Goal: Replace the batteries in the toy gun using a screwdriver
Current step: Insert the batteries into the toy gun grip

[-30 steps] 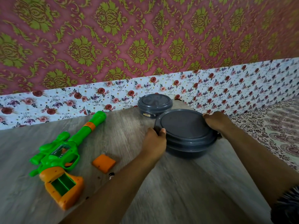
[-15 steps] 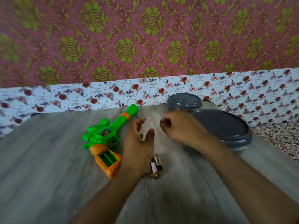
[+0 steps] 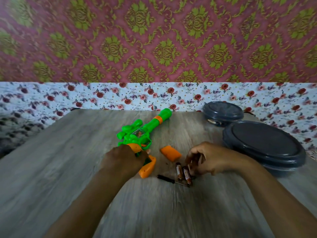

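One toy gun [image 3: 142, 134], light stiff plastic, handle under left hand [image 3: 122, 159], which grips it; best hold there. Batteries [image 3: 182, 172], small, smooth, prob. roll-prone, by right hand [image 3: 208, 158], fingers curled over one; grasp unclear. Screwdriver [image 3: 165, 177] lies btwn hands, untouched.

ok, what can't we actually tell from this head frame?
- Battery compartment in the toy gun grip: covered by the left hand; loaded or empty unknown.
- Right hand fingertips: curled over the batteries, motion-blurred; grip and battery count unclear.
- Screwdriver tip: too small, meets the batteries.
- Both containers: lids on, contents hidden.
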